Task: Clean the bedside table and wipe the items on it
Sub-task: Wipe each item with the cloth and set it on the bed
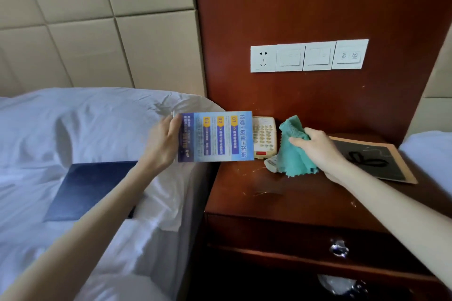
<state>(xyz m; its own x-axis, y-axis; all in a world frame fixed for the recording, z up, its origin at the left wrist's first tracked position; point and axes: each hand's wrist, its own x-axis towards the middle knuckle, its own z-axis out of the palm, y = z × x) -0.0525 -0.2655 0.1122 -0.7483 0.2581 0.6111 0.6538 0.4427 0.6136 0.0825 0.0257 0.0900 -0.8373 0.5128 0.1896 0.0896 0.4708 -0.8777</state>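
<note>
Counter [281,193], back edge: phone [264,137]. Blue card [215,136] gripped in left hand [161,144] past left edge; green cloth [296,149] bunched in right hand [315,146], just beside phone.

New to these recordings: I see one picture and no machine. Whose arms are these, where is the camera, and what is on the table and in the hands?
There is no robot here. A person wears one wide-angle camera on the head, looking forward and down, so the two bare arms are their own. The left hand holds a blue printed card with yellow numbered headings in the air by one short edge. The right hand grips a crumpled teal cloth over the reddish-brown wooden bedside table. On the table sit a cream push-button telephone, near the back panel, and a dark board with an orange border, at the right. A dark blue folder lies on the white bed.
</note>
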